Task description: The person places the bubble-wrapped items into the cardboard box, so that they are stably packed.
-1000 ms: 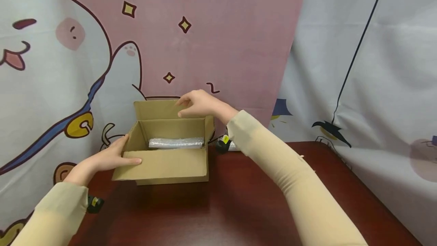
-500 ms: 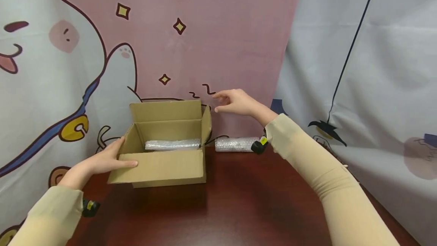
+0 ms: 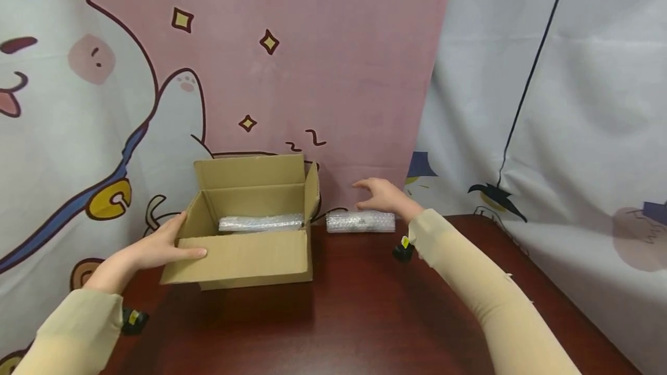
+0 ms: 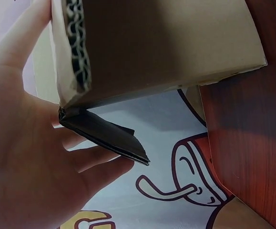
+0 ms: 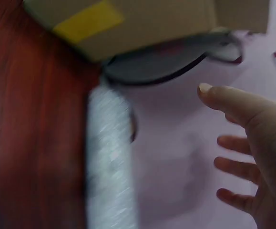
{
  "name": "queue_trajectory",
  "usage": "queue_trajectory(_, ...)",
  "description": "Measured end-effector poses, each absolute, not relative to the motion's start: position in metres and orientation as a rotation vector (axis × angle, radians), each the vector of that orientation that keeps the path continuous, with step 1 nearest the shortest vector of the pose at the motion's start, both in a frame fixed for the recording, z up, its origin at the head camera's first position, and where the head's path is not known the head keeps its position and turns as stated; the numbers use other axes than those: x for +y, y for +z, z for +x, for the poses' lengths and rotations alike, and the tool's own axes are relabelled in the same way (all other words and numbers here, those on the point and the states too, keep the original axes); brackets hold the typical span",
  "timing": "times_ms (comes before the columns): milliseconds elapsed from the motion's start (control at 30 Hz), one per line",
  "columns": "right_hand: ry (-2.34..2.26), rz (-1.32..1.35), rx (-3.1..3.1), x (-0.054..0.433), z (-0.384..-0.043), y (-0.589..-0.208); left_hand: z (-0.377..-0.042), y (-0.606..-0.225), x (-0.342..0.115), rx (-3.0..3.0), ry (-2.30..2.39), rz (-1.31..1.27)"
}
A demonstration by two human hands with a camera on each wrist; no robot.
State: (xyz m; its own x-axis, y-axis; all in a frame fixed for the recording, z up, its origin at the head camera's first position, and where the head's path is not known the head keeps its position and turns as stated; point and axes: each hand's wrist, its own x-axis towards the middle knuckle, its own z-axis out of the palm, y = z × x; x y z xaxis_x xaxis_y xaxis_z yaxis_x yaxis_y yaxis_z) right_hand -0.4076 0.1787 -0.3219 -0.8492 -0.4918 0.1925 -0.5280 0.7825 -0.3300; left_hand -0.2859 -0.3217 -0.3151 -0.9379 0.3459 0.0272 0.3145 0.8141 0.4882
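An open cardboard box [image 3: 250, 256] stands on the table, its flaps folded out. My left hand [image 3: 151, 246] grips its front left corner, thumb over the front flap and fingers along the outer left side. In the left wrist view those fingers [image 4: 87, 160] lie behind a folded side flap [image 4: 104, 136]. Inside the box is a long bubble-wrapped package [image 3: 260, 223]. A second bubble-wrapped package [image 3: 354, 223] lies on the table right of the box. Just above it hovers my right hand [image 3: 384, 197], fingers spread and holding nothing.
The dark red-brown table [image 3: 375, 305] reaches back to a printed cloth [image 3: 339, 62] hanging behind it. A white cloth [image 3: 563, 132] hangs along the right side. Yellow tape [image 5: 87, 21] marks the box's side in the right wrist view.
My right hand has moved from over the box to the right, then down toward the package on the table. That package has come into full view. My left hand keeps its hold.
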Motion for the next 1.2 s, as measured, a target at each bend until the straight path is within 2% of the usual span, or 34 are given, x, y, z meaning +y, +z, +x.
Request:
queue_trajectory(200, 0.544, 0.793, -2.924, 0.186, -0.421, -0.359, -0.287, -0.313, -0.322, 2.927, 0.784, 0.54)
queue_trajectory(433, 0.457, 0.725, -2.929, 0.189, -0.43, -0.384, -0.29, -0.312, -0.32, 2.94, 0.779, 0.544)
queue_trajectory(700, 0.414, 0.612, -2.979, 0.189, -0.437, -0.403, -0.292, -0.314, -0.321, 2.953, 0.77, 0.542)
queue_trajectory(1200, 0.296, 0.641, -2.959, 0.182, -0.449, -0.426, -0.289, -0.319, -0.325, 2.949, 0.77, 0.526)
